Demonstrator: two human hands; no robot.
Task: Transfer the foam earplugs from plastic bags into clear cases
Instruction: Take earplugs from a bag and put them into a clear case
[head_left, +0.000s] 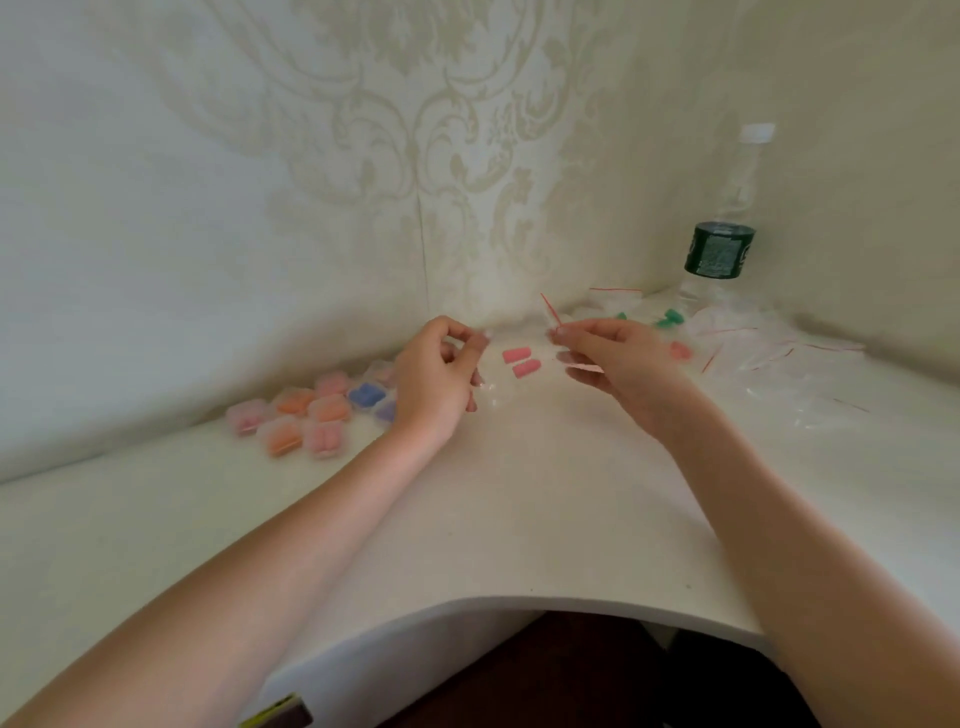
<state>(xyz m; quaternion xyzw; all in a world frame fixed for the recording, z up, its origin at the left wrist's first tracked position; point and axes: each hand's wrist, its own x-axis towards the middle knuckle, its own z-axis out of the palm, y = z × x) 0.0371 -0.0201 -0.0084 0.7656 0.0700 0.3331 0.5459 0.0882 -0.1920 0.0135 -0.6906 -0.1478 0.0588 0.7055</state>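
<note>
Nearer than the bottle (719, 249): left hand (434, 376) and right hand (615, 358) pinching one clear bag (498, 387), two pink earplugs (521, 361) inside. Left of bottle, filled cases (311, 410); beside it, spare bags (769, 348). Risk: thin film slipping, plugs rolling away.

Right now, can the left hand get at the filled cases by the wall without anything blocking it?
Probably yes. The left hand hangs just right of the filled cases, with only bare table between them. But its fingers pinch the clear bag that holds the pink earplugs, so it must let go first.
</note>
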